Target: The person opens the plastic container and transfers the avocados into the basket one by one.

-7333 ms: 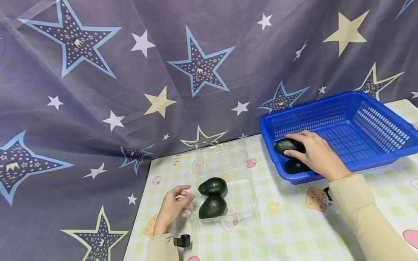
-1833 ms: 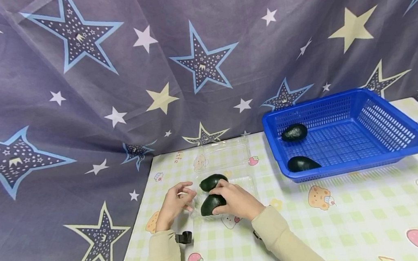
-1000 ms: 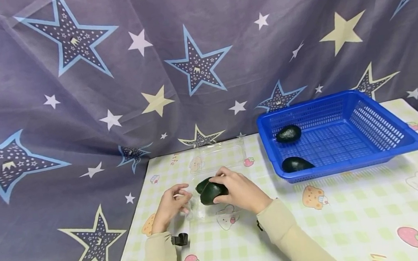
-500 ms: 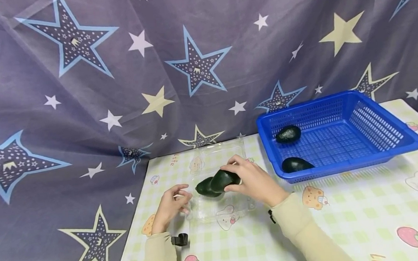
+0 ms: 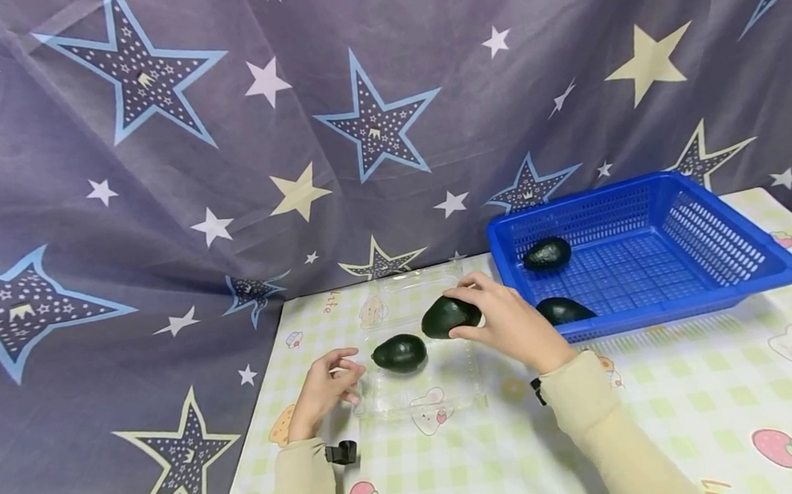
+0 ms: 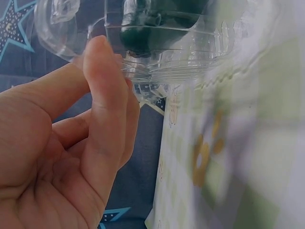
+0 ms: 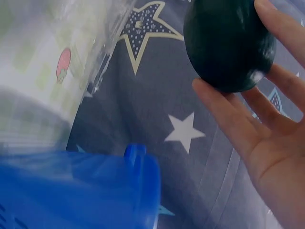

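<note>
My right hand (image 5: 514,327) grips a dark green avocado (image 5: 447,317) between fingertips and thumb, above the back right part of an open clear plastic clamshell box (image 5: 458,382). In the right wrist view the same avocado (image 7: 228,43) shows smooth and rounded, with fingers along its side and end. One more avocado (image 5: 400,354) lies inside the box, at its left. My left hand (image 5: 327,390) stays at the box's left edge, and in the left wrist view its curled digits (image 6: 102,90) meet at the transparent rim (image 6: 157,71).
A blue perforated plastic basket (image 5: 652,312) stands at the right of the table; two avocados, one at the back (image 5: 546,254) and one at the front (image 5: 563,310), lie in its left end. The box's lid (image 5: 427,287) lies folded back towards the starry curtain (image 5: 329,112).
Earlier my right hand reached into the basket, then took the front avocado from the box. It has since lifted it back and to the right, past the other one. The left hand has stayed put.
</note>
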`<state>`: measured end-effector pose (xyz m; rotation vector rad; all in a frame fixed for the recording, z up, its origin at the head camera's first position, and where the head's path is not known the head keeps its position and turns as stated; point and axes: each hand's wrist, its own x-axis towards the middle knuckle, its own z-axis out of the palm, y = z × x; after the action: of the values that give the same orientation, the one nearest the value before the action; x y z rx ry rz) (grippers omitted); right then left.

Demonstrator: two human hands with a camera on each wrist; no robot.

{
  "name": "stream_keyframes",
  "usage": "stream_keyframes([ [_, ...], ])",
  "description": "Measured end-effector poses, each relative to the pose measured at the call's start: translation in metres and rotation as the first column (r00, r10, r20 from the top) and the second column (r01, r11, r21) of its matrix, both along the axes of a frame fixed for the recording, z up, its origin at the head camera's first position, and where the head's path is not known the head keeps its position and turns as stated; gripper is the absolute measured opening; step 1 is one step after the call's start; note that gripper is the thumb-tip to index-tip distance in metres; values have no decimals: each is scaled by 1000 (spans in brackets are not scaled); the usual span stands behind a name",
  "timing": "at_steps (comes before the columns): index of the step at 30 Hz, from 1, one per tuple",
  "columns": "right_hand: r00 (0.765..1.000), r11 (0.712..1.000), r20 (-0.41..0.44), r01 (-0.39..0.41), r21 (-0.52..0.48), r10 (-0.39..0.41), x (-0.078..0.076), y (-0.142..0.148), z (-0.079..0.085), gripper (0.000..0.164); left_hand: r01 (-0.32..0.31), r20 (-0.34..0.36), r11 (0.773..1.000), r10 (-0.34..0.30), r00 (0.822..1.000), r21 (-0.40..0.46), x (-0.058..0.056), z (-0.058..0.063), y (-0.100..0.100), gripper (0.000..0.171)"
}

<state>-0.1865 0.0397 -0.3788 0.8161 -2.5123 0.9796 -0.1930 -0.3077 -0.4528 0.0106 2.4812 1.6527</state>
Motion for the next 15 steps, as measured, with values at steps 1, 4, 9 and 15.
stream_keyframes([
  [1,1000,1000,0,5,-6,-5,0,3,0,51,0,0,1000,0,1000,-1,0,0,0,49],
  [4,1000,1000,-3,19,-15,-19,-2,10,0,51,-5,0,1000,5,1000,-7,1,0,1,47],
  [9,998,998,5,55,-12,-55,-6,21,-3,53,-7,0,1000,7,1000,-7,1,1,1,47],
  [15,997,997,15,77,-19,-77,-9,31,-6,53,1,-6,1000,-1,1000,7,1,0,1,49],
])
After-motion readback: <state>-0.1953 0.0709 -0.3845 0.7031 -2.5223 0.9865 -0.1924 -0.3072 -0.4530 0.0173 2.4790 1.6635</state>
